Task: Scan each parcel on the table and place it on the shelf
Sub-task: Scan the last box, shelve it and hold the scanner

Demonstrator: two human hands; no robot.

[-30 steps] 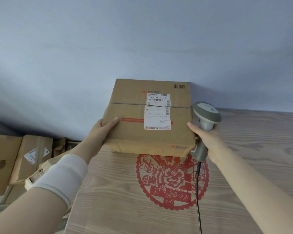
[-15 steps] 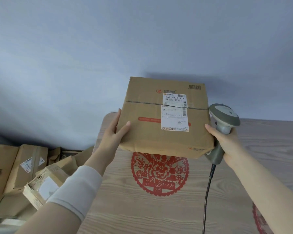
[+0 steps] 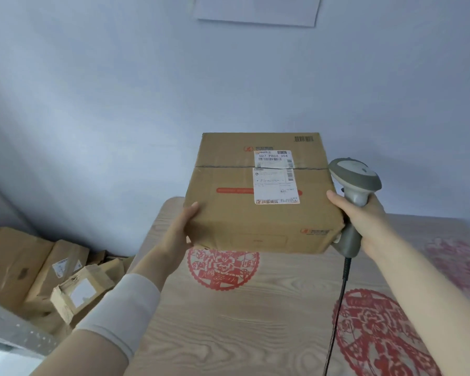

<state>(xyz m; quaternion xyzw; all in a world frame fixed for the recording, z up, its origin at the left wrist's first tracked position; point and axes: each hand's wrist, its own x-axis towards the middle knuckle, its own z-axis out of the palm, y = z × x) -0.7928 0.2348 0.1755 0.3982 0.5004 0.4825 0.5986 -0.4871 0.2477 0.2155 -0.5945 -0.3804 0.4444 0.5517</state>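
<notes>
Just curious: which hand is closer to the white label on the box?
Right. The right hand, gripping the scanner, touches the box edge just right of the white label; the left hand holds the lower-left corner.

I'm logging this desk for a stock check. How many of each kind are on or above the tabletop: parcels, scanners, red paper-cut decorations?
parcel: 1
scanner: 1
red paper-cuts: 3, the far-right one blurred
Total: 5
</notes>
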